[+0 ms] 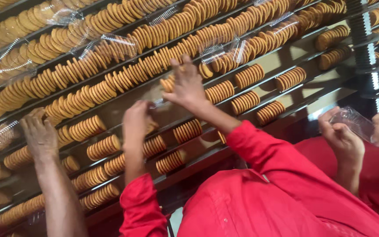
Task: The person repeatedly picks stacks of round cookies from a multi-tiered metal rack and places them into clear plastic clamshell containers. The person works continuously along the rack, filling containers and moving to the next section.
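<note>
Hands: right hand (185, 83) is spread flat, its fingertips touching a short stack of biscuits (168, 83) in one of the slanted metal channels (294, 90). My left hand (137, 119) is curled just below it, by a bit of clear tray (159, 103).
Biscuits: the stack stands on edge in a middle channel, between longer rows above and shorter stacks below.
Neighbours: a co-worker's bare hand (40, 136) rests on the rows to my left. At far right another person's hands (345, 136) hold an empty clear plastic tray (356, 123).
Risk: a spread hand gives little grip, so I think the stack could fan out and slide down the channel. My sleeve (259, 145) could also knock the lower stacks.
Hidden: my left hand's grip is blurred, so I cannot tell what it pinches. The channel ends are cut off.
</note>
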A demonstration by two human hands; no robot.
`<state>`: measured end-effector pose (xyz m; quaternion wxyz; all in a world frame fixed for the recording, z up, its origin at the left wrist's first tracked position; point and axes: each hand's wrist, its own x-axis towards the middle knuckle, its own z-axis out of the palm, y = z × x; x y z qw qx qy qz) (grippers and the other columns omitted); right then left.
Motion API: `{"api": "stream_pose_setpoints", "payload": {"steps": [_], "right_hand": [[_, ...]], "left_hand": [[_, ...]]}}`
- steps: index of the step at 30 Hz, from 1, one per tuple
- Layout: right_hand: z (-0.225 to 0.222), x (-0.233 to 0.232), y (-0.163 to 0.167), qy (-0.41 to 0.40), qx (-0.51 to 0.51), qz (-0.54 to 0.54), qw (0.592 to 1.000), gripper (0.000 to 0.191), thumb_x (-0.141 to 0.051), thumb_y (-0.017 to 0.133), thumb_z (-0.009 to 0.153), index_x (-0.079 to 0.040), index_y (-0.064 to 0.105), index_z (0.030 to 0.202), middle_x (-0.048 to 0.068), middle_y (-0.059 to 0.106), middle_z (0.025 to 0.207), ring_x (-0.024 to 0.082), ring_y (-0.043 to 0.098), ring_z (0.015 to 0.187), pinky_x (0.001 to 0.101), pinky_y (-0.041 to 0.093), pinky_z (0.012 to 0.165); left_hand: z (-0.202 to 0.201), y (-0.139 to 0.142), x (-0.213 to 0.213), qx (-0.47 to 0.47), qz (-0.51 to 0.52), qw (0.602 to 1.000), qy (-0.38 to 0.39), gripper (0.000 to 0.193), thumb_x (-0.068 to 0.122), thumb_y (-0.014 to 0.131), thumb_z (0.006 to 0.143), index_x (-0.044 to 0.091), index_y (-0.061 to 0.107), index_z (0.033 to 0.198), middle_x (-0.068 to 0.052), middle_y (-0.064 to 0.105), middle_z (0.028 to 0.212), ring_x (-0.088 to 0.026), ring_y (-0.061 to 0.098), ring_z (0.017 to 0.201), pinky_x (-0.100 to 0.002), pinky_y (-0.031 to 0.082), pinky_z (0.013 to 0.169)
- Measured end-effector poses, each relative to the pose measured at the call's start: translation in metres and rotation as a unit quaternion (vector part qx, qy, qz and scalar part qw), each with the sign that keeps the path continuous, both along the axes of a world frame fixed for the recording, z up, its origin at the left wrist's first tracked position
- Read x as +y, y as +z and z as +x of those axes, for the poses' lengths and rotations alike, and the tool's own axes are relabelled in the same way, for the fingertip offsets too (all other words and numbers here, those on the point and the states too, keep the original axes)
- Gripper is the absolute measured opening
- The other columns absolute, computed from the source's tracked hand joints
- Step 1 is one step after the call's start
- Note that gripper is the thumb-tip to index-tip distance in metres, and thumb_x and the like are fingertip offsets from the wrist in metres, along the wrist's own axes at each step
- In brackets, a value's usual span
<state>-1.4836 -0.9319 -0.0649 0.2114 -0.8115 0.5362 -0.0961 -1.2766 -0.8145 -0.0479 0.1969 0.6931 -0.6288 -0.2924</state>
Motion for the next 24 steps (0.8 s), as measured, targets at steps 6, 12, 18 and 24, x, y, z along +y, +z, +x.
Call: {"api": "stream_pose_setpoints", "payload": {"steps": [6,12,18,24], "right_hand": [[0.074,0.037,-0.014,0.077,0.098,0.162,0.979,0.119,-0.075,0.076,0.075,-0.008,0.02,0.156,0.036,0.018,0.157,0.064,0.029,0.138,0.0751,0.041,0.093],[-0.002,0.0,0.006,0.005,0.088,0.001,0.996,0.051,-0.046,0.08,0.087,-0.012,0.06,0.121,0.013,0.061,0.116,0.032,0.058,0.111,0.0478,0.049,0.091],[-0.049,-0.022,-0.011,-0.004,0.122,-0.08,0.989,0.05,-0.024,0.08,0.08,-0.011,0.061,0.125,0.013,0.057,0.114,0.031,0.055,0.106,0.044,0.046,0.094],[-0.075,-0.022,-0.02,-0.029,0.126,-0.237,0.963,0.049,-0.024,0.08,0.085,-0.015,0.063,0.13,0.011,0.055,0.124,0.031,0.052,0.122,0.0443,0.044,0.105]], "left_hand": [[0.047,0.033,0.082,0.23,-0.182,0.872,0.392,0.021,-0.006,0.057,0.094,0.004,0.061,0.112,-0.006,0.063,0.106,-0.016,0.063,0.093,-0.028,0.054,0.087],[0.008,0.056,0.112,0.521,-0.18,0.69,0.468,0.031,0.029,0.043,0.106,0.008,0.063,0.116,-0.001,0.058,0.094,-0.006,0.05,0.07,-0.019,0.041,0.059],[-0.077,0.056,0.06,0.655,0.004,0.669,0.351,0.038,0.023,0.065,0.1,0.008,0.048,0.13,0.004,0.051,0.094,0.0,0.04,0.066,-0.016,0.035,0.053],[-0.141,0.069,0.029,0.827,0.103,0.508,0.221,0.081,0.044,0.07,0.093,-0.006,0.041,0.15,-0.014,0.058,0.132,-0.013,0.057,0.101,-0.028,0.051,0.089]]}}
